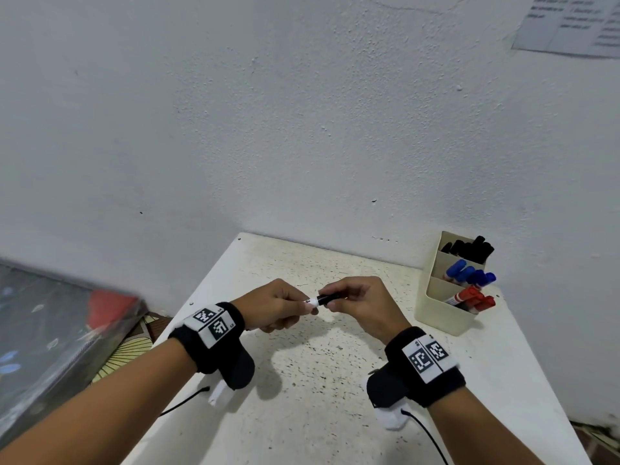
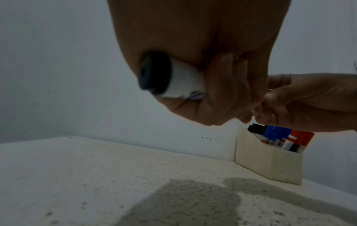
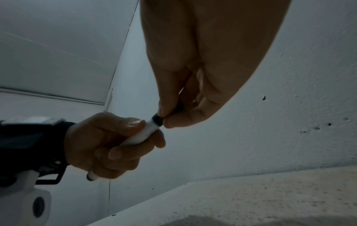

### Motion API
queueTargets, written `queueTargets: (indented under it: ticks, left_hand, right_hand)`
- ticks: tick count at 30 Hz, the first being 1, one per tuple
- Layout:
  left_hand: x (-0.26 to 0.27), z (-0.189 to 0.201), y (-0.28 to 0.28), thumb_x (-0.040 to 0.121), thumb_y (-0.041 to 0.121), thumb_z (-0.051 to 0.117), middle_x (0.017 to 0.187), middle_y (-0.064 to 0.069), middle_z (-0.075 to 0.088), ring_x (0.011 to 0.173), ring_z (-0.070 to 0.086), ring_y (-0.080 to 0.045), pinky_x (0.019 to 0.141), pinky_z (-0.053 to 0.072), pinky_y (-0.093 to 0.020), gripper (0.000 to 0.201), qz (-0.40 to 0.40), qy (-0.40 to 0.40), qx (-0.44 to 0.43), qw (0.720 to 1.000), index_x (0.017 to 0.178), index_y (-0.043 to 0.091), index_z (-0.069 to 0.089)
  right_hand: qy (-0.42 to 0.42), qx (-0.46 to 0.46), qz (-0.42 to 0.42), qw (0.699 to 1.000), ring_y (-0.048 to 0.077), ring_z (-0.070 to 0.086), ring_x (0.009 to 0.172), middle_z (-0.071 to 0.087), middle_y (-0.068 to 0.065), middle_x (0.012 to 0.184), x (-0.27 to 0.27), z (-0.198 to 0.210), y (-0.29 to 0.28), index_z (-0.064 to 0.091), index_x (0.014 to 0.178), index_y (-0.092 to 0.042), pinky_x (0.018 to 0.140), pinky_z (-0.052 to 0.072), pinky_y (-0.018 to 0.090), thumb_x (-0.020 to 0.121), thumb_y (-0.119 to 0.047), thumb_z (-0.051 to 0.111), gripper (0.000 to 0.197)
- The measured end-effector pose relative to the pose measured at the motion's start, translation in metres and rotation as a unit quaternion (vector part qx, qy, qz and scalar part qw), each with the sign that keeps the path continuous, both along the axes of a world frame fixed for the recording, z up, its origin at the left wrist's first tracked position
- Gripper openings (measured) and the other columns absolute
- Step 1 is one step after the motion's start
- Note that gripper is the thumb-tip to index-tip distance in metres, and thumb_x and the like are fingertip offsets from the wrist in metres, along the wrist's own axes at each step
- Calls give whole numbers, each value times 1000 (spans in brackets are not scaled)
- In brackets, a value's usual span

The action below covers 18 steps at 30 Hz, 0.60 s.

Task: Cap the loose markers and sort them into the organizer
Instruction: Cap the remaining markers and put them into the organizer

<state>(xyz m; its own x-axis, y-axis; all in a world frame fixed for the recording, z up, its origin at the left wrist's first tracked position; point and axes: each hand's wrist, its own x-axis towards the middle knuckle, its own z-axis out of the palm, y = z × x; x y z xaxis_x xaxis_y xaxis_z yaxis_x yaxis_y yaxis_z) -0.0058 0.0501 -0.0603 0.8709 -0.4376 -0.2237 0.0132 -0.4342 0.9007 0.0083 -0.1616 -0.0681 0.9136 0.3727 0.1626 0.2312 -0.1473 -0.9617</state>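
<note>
Left hand (image 1: 275,305): raised above the speckled white surface (image 1: 302,380), fingers curled round the white barrel of a marker (image 1: 313,301); black end plug protrudes from the heel of the fist in the left wrist view. Black wristband with printed tags on the forearm.

Right hand (image 1: 357,302): level with the left and almost touching it, thumb and fingertips pinching the black cap (image 1: 328,299) at the marker's other end. Cap meets barrel; whether it is fully seated cannot be told. Matching wristband.

Organizer (image 1: 443,312): cream, three stepped compartments, standing on the surface near its far right corner, close to the wall (image 1: 302,129). Nearest compartment holds red-capped markers (image 1: 476,298), middle one blue-capped markers (image 1: 469,272), farthest one black-capped markers (image 1: 469,248), all leaning right.

Printed sheet (image 1: 570,25): fixed to the wall, upper right, text unreadable.
</note>
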Motion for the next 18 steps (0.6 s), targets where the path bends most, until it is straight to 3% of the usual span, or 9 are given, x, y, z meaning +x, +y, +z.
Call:
queueTargets:
  ticks: [4, 7, 10, 13, 18]
  left_hand:
    - [4, 0, -3, 93, 22, 61, 51, 11, 45, 47, 37, -10, 48, 32, -21, 25, -4, -127, 39, 991, 73, 7, 65]
    - [5, -4, -4, 91, 21, 64, 47, 17, 47, 48, 37, -4, 53, 31, -17, 12, 6, -195, 68, 978, 92, 15, 74]
    - [8, -4, -1, 91, 24, 64, 46, 17, 45, 46, 35, -6, 51, 27, -19, 12, -2, -207, 85, 975, 81, 29, 69]
    - [11, -5, -1, 90, 25, 65, 45, 17, 45, 44, 35, -5, 50, 28, -19, 15, 17, -205, 84, 975, 76, 30, 65]
    - [9, -14, -14, 91, 27, 61, 49, 10, 42, 46, 33, -9, 49, 26, -23, 20, 3, -286, 124, 950, 78, 13, 67]
  right_hand:
    - [28, 35, -20, 999, 19, 67, 61, 71, 10, 71, 1, 3, 6, 71, 90, 0, 61, 55, 27, 79, 12, 66, 17]
    - [42, 32, -28, 998, 13, 58, 47, 67, 6, 62, 1, 4, 8, 70, 88, 3, 49, 50, 23, 83, 7, 64, 8]
    - [32, 20, -45, 998, 12, 57, 50, 66, 3, 60, 6, 4, 0, 71, 86, -2, 51, 49, 23, 82, 6, 66, 10]
    - [28, 25, -55, 998, 14, 59, 53, 67, 0, 59, 9, 2, -6, 73, 83, -9, 55, 50, 26, 81, 6, 68, 16]
    - [39, 31, -56, 997, 16, 60, 51, 66, 11, 63, 4, -4, 2, 72, 85, 0, 52, 51, 25, 83, 6, 65, 9]
